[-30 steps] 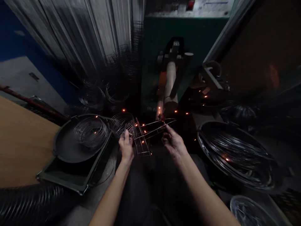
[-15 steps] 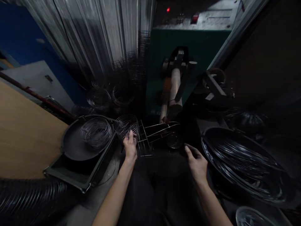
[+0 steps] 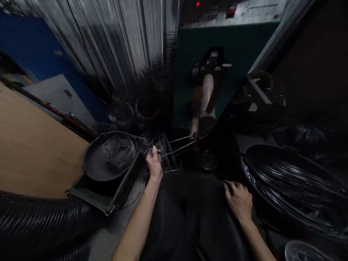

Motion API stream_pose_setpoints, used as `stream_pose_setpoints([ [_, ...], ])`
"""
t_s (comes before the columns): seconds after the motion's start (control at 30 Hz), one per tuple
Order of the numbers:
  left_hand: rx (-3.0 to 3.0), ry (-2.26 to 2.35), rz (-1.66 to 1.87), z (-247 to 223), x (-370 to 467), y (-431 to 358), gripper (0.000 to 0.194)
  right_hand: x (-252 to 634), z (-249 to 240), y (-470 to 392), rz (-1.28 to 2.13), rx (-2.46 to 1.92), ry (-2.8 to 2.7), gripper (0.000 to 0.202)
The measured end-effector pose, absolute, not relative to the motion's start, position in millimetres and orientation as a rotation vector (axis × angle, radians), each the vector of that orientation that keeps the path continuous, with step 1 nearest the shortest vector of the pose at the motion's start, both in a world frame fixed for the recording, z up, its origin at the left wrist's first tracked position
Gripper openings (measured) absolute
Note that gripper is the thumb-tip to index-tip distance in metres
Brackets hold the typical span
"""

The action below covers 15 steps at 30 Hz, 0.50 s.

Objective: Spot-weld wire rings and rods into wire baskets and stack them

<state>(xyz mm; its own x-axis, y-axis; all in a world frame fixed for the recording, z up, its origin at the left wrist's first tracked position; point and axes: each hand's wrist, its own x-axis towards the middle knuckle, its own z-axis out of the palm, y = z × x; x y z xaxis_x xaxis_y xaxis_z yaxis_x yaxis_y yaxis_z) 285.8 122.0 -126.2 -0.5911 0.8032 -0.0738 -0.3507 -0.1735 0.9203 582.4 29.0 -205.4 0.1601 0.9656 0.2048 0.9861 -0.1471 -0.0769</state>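
Note:
My left hand is closed, thumb up, on the near left end of a thin metal wire frame. Long wires of the frame stretch right to the lower tip of the machine's arm, which looks like a spot welder's. Dimness hides whether the tips clamp the wires. My right hand lies with fingers spread on my dark-clad right thigh, holding nothing. To its right is a black basin filled with long shiny wires.
Left stands a round grey pan holding wire rings, over a green crate. More wire rings stack by the corrugated wall. The green machine body rises ahead. A small round dish sits below its arm.
My right hand has drawn back from beside the frame and come down onto my thigh. The frame in my left hand has tilted, its right end now at the machine's tip. The view shifted slightly.

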Motion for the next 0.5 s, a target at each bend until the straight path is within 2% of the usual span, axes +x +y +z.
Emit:
stream_pose_setpoints([
  [0.33,0.613,1.254,1.868,-123.9,284.8,128.7,0.041,578.0,-204.5,29.3,-0.152,-2.223,-1.915,0.03],
  [0.5,0.629,1.42,1.877,-120.9,289.6,128.4,0.041,573.5,-199.0,33.0,-0.061,-2.222,-1.887,0.033],
])
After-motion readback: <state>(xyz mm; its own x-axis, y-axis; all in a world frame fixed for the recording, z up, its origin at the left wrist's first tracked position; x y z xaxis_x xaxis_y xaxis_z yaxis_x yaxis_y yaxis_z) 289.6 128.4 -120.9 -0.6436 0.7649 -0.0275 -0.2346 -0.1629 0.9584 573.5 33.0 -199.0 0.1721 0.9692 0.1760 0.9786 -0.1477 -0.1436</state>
